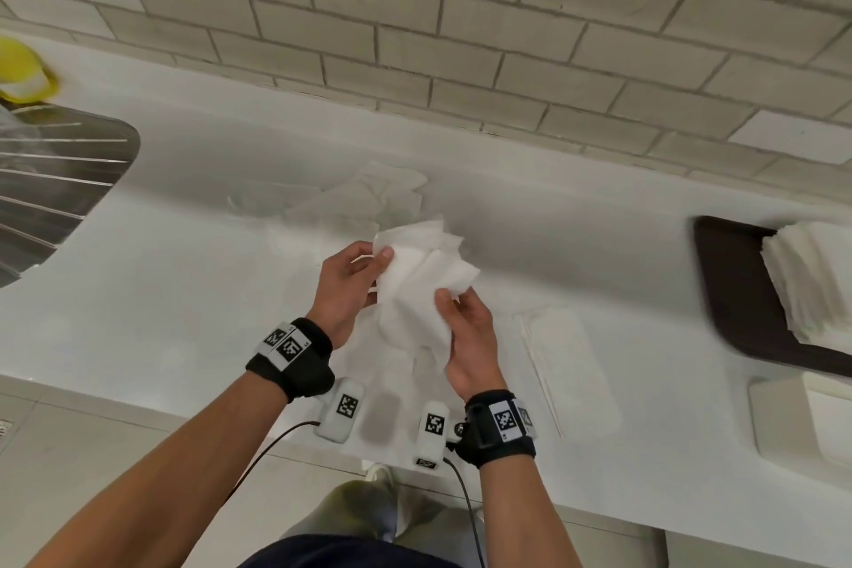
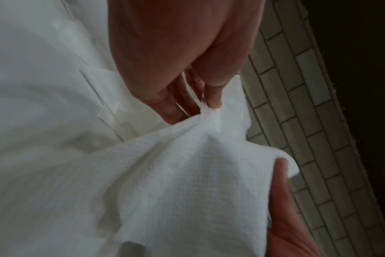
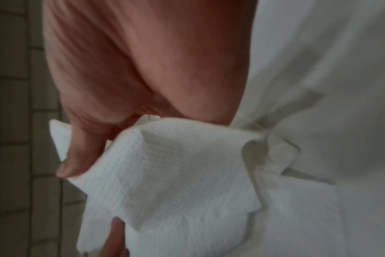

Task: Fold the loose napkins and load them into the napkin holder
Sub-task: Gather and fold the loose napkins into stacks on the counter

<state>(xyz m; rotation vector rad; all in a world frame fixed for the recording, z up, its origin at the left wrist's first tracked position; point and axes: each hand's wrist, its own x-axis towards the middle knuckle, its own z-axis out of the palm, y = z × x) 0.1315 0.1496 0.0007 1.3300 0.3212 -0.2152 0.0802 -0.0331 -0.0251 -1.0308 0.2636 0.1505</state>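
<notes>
Left hand [image 1: 346,291]: thumb and fingertips pinched on the upper left corner of the napkin [image 1: 417,291], above the near edge of the counter [image 1: 138,291].
Right hand [image 1: 465,337]: thumb pressed on the napkin's right side, fingers curled behind it; grips the sheet.
Napkin position: held in the air between both hands, crumpled, its lower part hanging toward the near edge.
Handling: judged very light, limp, easily torn; best taken at corners with a light pinch, then smoothed flat on the counter before creasing.
Folded napkin [image 1: 567,364]: flat near the near edge, just right of the hands.
Loose napkins [image 1: 364,198]: scattered toward the back edge.
Napkin holder [image 1: 737,291]: dark, at the right edge, a white stack [image 1: 811,281] in it.
</notes>
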